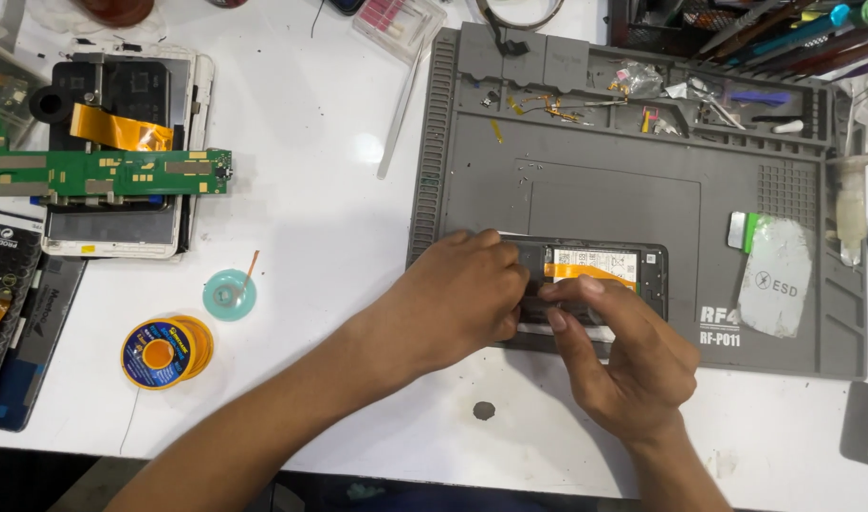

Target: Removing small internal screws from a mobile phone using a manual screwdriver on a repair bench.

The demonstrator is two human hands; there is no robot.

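Observation:
An opened phone (604, 270) lies back up on the grey repair mat (604, 190), showing its battery label and an orange flex cable (590, 272). My left hand (457, 299) covers and holds the phone's left end. My right hand (623, 351) comes from below, its thumb and fingers pressed on the phone's middle and lower edge. What the fingertips grip is hidden.
A disassembled tablet with a green circuit board (102, 173) lies at the left. Solder wick spools (164, 351) and a teal reel (230, 294) sit on the white table. Tweezers (401, 114), small parts and tools fill the mat's top tray (661, 90). A grey pad (775, 275) rests at right.

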